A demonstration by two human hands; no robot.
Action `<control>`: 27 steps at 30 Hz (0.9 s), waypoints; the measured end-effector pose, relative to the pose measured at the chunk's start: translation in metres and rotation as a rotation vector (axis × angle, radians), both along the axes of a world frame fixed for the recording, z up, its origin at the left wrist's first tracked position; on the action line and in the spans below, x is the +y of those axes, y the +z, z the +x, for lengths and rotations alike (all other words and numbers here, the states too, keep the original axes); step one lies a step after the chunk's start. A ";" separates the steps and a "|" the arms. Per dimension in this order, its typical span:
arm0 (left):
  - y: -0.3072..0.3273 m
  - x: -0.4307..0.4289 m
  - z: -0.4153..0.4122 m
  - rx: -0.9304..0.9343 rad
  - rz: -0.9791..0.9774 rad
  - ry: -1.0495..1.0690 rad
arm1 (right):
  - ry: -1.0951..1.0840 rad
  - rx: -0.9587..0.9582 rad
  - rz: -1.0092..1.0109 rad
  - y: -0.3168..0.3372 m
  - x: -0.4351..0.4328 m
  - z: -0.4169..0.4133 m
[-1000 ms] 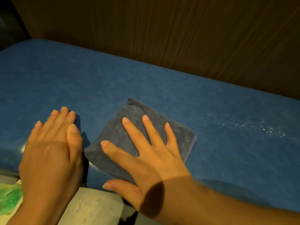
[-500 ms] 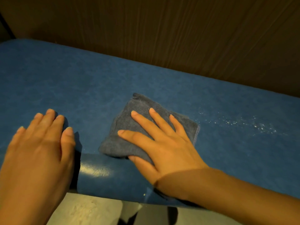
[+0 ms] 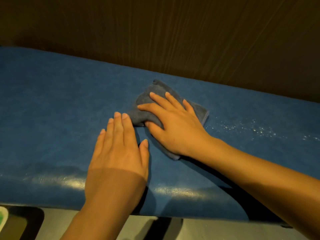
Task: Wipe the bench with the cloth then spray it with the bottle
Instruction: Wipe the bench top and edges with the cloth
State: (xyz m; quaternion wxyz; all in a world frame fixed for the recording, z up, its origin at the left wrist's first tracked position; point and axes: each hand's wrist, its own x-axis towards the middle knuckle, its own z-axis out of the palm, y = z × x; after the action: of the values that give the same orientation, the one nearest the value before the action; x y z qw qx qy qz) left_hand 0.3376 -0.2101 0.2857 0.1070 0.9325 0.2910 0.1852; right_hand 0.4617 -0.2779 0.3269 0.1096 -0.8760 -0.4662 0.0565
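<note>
A folded grey cloth (image 3: 156, 90) lies on the blue padded bench (image 3: 52, 110), near its back edge. My right hand (image 3: 173, 123) presses flat on the cloth, fingers spread, thumb tucked against the cloth's near side. My left hand (image 3: 119, 149) rests flat on the bench just left of it, fingers together, their tips almost touching the cloth's left corner. White droplets or specks (image 3: 256, 129) dot the bench to the right of the cloth. No spray bottle is in view.
A dark wood-grain wall (image 3: 173, 40) runs right behind the bench. The bench's rounded front edge (image 3: 173, 191) shines below my forearms. Under it lies pale floor, with a white and green object (image 3: 2, 217) at the bottom left corner.
My right hand has pushed the cloth away from the front edge toward the wall. My left hand has slid forward onto the bench top, closer to the cloth.
</note>
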 end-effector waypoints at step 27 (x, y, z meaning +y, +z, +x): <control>0.015 -0.052 0.050 0.156 -0.050 -0.097 | -0.485 0.012 -0.025 0.001 -0.060 0.066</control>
State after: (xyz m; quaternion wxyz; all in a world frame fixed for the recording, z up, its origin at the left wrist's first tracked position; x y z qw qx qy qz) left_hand 0.3879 -0.2619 0.3010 0.1160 0.9541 0.2576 0.0992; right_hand 0.5274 -0.3380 0.3282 0.1118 -0.9633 -0.2408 0.0394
